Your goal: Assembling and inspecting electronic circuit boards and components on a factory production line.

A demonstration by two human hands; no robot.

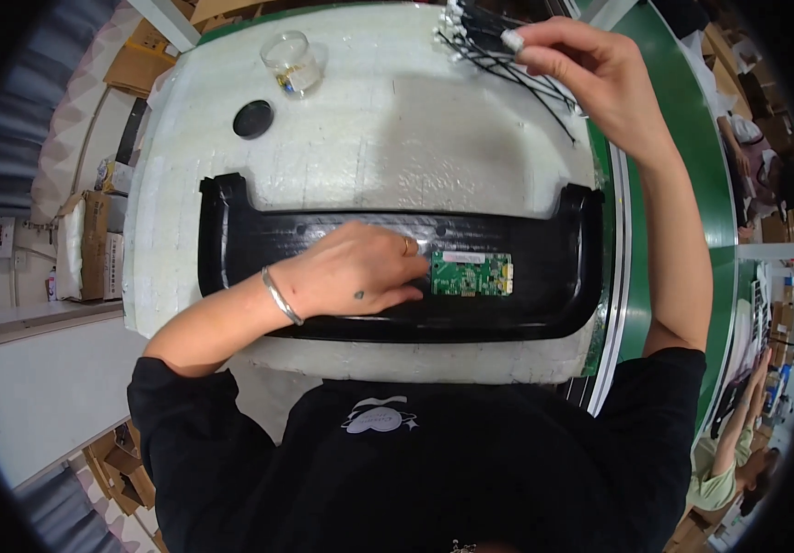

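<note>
My left hand (360, 267) is curled over a long black plastic housing (323, 324), its fingertips and thumb at the left end of a green circuit board (471, 274). The board lies in the housing, right of its middle, with pale connectors along its right end. At the upper right, my right hand (600, 78) pinches the white connector (512, 41) of a black cable between thumb and finger. Beneath those fingers spreads a bundle of thin black cables (517, 74) with white ends.
A clear round jar (291, 60) with small parts inside stands at the far left of the wrapped tabletop (360, 138). Its black lid (253, 119) lies nearby. A metal rail (620, 267) and a green surface (664, 212) run along the right. Another person (729, 456) is at the lower right.
</note>
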